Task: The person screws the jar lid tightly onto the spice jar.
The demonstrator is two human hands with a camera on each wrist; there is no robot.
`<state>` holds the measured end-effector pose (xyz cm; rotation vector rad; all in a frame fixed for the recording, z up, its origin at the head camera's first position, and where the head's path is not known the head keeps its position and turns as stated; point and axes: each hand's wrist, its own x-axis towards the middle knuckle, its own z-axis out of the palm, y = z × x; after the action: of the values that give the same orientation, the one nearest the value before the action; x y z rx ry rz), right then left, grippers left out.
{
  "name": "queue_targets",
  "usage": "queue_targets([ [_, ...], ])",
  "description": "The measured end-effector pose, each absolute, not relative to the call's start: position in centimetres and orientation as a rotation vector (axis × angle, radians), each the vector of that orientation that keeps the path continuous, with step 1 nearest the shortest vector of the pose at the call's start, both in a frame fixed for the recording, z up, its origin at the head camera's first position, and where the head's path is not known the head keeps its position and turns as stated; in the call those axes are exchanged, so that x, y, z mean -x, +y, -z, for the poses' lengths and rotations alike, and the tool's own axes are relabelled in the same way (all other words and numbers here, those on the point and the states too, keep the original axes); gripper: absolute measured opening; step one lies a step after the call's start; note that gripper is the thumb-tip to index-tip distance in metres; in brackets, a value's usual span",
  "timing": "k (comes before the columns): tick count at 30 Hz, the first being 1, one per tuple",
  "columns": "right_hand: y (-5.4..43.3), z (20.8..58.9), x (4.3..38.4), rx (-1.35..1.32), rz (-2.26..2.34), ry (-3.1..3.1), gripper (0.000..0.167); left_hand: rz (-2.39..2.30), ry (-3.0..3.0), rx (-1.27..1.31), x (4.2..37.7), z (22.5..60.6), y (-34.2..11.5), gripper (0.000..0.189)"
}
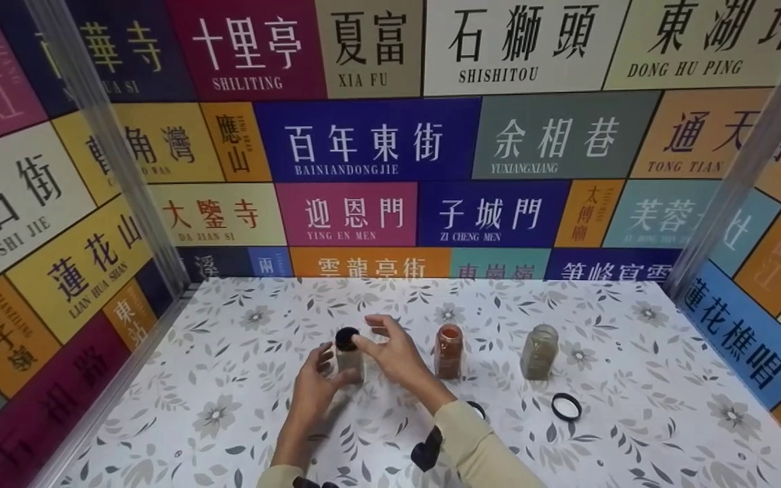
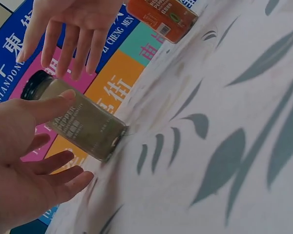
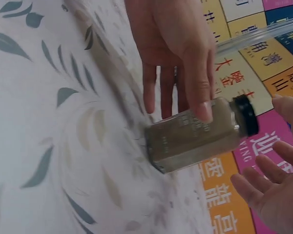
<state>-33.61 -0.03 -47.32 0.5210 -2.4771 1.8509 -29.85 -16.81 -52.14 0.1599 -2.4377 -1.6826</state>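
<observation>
A glass pepper jar (image 1: 350, 366) with greyish-brown powder and a black lid (image 1: 347, 337) stands upright on the table. My left hand (image 1: 316, 385) is at its near left side. In the left wrist view the thumb lies against the jar's label (image 2: 73, 122), while the other fingers are spread loosely and look apart from the glass. On the lid's right side is my right hand (image 1: 396, 352), its fingers extended and nothing held. The right wrist view shows those fingers close to the lid (image 3: 245, 116); whether they touch it I cannot tell.
A lidless jar of orange-red powder (image 1: 449, 359) stands right of my hands. Farther right is another lidless jar (image 1: 539, 356) of greyish powder. One black lid (image 1: 566, 407) lies before it; another lid (image 1: 476, 410) is partly behind my right sleeve. Sign-patterned panels surround the table.
</observation>
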Motion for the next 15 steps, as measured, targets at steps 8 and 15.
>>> queue_targets([
  [8, 1.7, 44.8, 32.8, -0.663, -1.682, -2.486, 0.047, 1.656, -2.427, -0.215, 28.9, 50.4, -16.8, 0.069],
  [15, 3.3, 43.3, 32.2, -0.751, -1.420, -2.512, 0.045, 1.554, -2.416, -0.206, 28.1, 49.1, -16.6, 0.060],
])
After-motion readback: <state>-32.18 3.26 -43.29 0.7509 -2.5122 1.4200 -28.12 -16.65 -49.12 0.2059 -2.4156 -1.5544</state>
